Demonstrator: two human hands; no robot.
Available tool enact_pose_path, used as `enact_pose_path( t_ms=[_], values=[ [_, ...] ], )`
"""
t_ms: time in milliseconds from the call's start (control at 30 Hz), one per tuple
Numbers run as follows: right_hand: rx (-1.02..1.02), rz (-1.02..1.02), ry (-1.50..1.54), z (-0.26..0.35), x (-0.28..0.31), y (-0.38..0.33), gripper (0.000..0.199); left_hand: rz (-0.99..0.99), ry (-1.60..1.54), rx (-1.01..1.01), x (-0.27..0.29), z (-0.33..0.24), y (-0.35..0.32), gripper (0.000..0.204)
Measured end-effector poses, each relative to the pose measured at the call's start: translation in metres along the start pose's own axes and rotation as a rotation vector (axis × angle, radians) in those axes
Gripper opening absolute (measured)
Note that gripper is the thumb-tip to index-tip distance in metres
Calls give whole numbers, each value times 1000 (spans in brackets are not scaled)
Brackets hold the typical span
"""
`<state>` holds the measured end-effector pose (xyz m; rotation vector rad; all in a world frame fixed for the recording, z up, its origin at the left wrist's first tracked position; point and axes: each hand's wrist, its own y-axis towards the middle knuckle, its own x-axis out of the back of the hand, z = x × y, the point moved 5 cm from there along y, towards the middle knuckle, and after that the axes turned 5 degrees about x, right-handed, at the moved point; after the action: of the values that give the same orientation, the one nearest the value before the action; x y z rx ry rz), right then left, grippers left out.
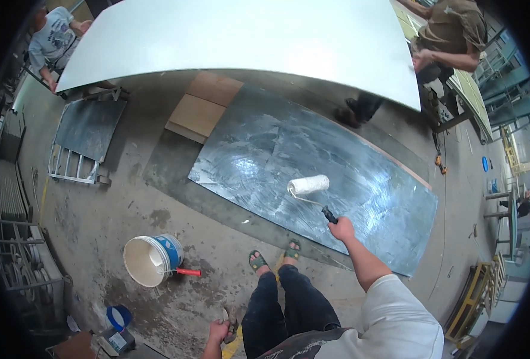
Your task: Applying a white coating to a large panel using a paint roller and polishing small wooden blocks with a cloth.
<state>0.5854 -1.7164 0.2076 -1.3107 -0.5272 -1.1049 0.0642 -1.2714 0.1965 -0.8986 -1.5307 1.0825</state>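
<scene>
Paint roller (308,185): soft white nap sleeve, thin metal frame, black plastic grip. Sheet on the floor (313,173): grey metal, wet and glossy, streaked. Raised panel (247,36): smooth, matt white. Bucket (151,258): white plastic, blue label, glossy inner wall. Boards (202,107): bare pale wood, matt. Floor (97,209): rough concrete, dull, stained. Sandals (257,261): green rubbery plastic.

- We note a white short-sleeved shirt, with the sleeve ending above the elbow of our right arm.
- Dark, slim trousers, with faint creases at the knees.
- Green open-toed sandals on both feet.
- Both forearms uncovered, both hands ungloved.
</scene>
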Motion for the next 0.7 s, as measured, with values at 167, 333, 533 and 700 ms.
enact_pose_path(
  t_ms=[167,333,533,700],
  values=[
    [-5,-14,44,-2,-8,-3,41,63,37,20,6,7,-5,50],
    [68,51,69,8,-14,11,40,-163,162,10,0,21,5,46],
    [124,100,-1,-5,-13,51,40,-250,80,-262,-51,-62,17,35],
    [199,110,-180,2,-15,110,41,-24,-421,-304,-139,-199,-11,16]
  ],
)
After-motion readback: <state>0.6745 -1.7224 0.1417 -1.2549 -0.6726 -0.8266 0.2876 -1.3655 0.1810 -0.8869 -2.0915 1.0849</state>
